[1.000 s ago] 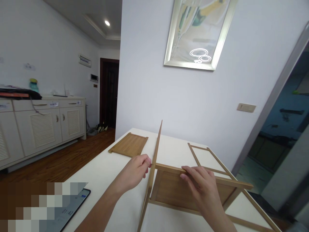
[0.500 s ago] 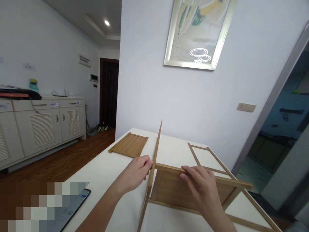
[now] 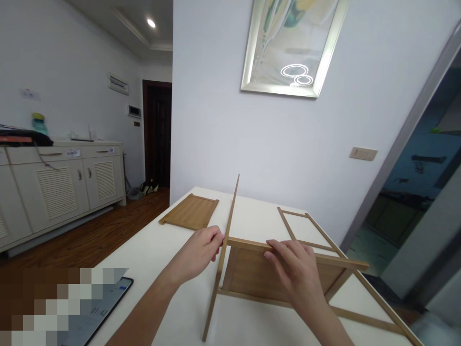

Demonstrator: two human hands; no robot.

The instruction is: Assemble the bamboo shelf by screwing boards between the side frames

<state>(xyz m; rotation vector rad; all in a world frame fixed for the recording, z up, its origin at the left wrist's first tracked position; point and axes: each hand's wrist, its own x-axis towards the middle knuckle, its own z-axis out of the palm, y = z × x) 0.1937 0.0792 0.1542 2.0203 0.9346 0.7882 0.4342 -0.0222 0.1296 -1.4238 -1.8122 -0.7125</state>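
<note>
An upright wooden side frame (image 3: 218, 274), seen nearly edge-on, stands on the white table. Joined to its right side at the upper rail is a wooden panel (image 3: 248, 274), its face tilted towards me. My left hand (image 3: 205, 247) is closed in a pinch against the outer face of the upright frame, level with that joint. Whatever sits between those fingertips is hidden. With thumb and fingers, my right hand (image 3: 295, 264) grips the panel's top rail near its middle. At the right, an open wooden frame (image 3: 382, 300) lies flat, partly behind the panel.
A second wooden panel (image 3: 192, 211) lies flat at the back left of the white table (image 3: 154, 293). At the front left is a phone (image 3: 104, 312), partly covered by pixelation. A wall (image 3: 209, 120) stands behind the table, with a white cabinet (image 3: 65, 178) farther left.
Both hands keep their places on the wooden parts. The whole view has shifted slightly, so everything sits a little higher and more to the left.
</note>
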